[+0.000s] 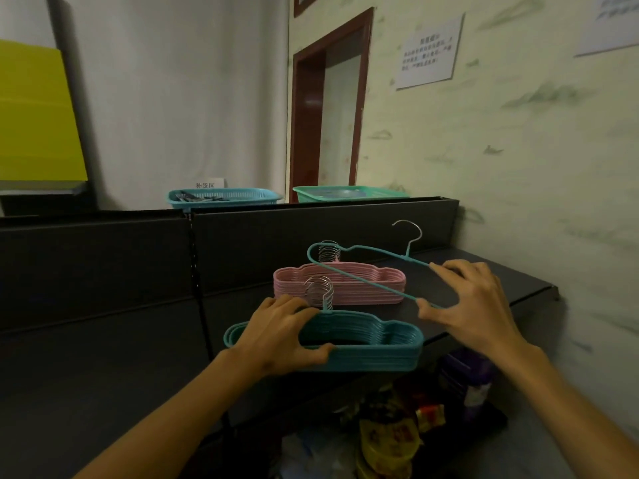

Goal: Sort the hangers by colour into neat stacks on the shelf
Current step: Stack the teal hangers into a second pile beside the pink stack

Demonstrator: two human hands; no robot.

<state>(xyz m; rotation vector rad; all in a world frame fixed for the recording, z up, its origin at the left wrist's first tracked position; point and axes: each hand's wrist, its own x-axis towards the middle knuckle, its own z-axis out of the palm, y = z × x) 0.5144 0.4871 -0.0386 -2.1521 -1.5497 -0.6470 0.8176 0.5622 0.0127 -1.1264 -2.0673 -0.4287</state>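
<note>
A stack of teal hangers [373, 350] lies at the front edge of the dark shelf [518, 281], its metal hooks standing up. My left hand [276, 335] grips the stack's left part, thumb along the front bar and fingers over the top. Behind it lies a stack of pink hangers [345, 286]. My right hand [473, 305] pinches the right end of a single teal hanger [349, 271], held tilted in the air above the pink stack, its hook pointing up.
A blue basket [224, 197] and a green basket [349, 193] stand on top of the shelf's back panel. Below the shelf lie snack packets [387, 440] and a purple container [466, 382]. A wall closes off the right side.
</note>
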